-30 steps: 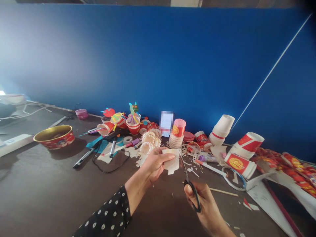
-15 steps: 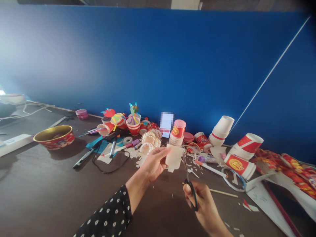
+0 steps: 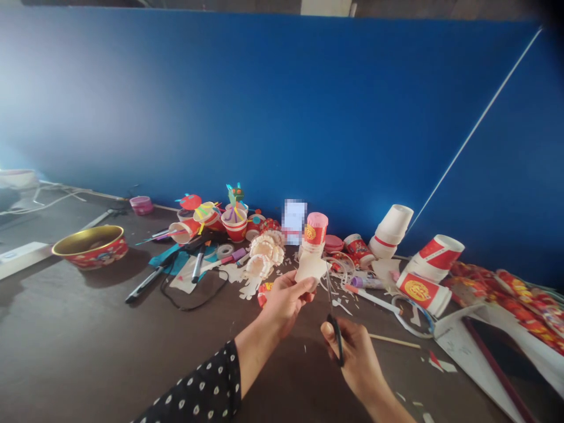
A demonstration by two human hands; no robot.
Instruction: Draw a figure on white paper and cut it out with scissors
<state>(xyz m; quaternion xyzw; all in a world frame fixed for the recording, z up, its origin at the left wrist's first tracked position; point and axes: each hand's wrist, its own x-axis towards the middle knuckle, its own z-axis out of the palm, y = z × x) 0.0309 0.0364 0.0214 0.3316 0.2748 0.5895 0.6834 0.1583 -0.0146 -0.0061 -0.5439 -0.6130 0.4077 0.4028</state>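
My left hand [image 3: 288, 302] pinches a cut piece of white paper [image 3: 312, 267] between thumb and fingers, holding it up over the table. A red and yellow printed patch shows by the knuckles, at the lower left of the paper. In my right hand [image 3: 350, 346] is a pair of scissors [image 3: 332, 317] with black handles, the thumb through one loop. Their blades point up and away, close to the right edge of the paper; whether they touch it I cannot tell. Behind the paper stands a stack of paper cups [image 3: 316, 230] with a pink top.
A red and gold bowl [image 3: 90, 255] stands at left. Decorated cups [image 3: 234, 223], markers [image 3: 198, 265] and a tape roll [image 3: 225, 251] lie left of centre. On the right are stacked cups [image 3: 425, 291], a wooden stick [image 3: 394, 341], paper scraps and a phone [image 3: 506, 352]. A blue partition [image 3: 282, 106] rises behind.
The paper has been turned in my left hand, so its outline differs and a printed red patch shows. My left hand has shifted slightly right; the scissors have come slightly away from the paper.
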